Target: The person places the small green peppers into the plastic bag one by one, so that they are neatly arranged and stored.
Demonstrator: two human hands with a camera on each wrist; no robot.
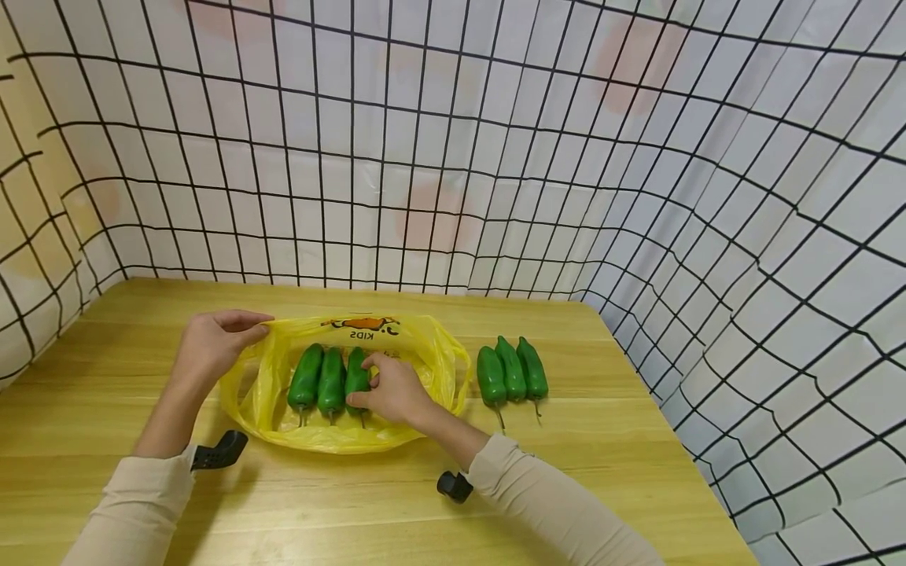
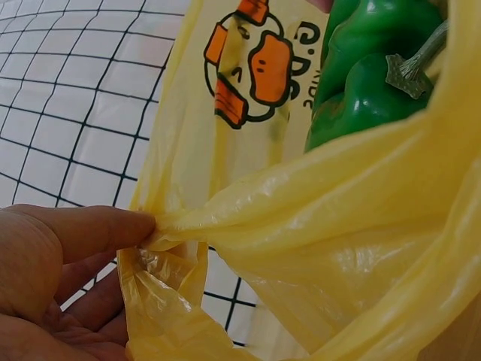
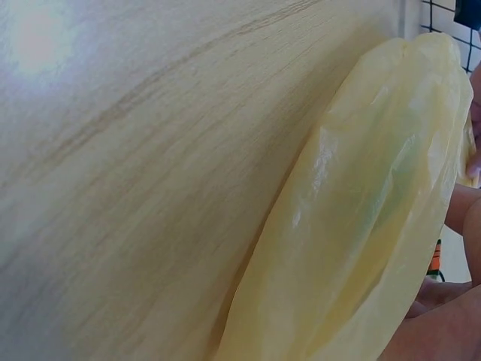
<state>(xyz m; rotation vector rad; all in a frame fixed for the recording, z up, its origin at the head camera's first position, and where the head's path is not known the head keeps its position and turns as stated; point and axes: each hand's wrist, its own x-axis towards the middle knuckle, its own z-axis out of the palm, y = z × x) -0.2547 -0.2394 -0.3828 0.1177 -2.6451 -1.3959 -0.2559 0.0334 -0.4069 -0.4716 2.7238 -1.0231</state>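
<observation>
A yellow plastic bag (image 1: 333, 445) lies spread on the table with its mouth held wide. Its left edge is pinched between thumb and index finger of my left hand (image 1: 212, 338), as the left wrist view also shows. Inside lie three green peppers side by side, stems toward me: one at left (image 1: 306, 379), one in the middle (image 1: 331, 381), one at right (image 1: 356, 371). My right hand (image 1: 395, 387) reaches into the bag and grips the right-hand pepper between thumb and fingers. In the right wrist view the bag's side (image 3: 331, 226) partly hides that hand (image 3: 443, 323).
Three more green peppers (image 1: 511, 369) lie together on the wooden table (image 1: 609, 487), right of the bag. A black wire grid (image 1: 354, 165) over white sheeting walls the table at the back and sides. Dark wrist cameras (image 1: 221, 451) sit by both sleeves.
</observation>
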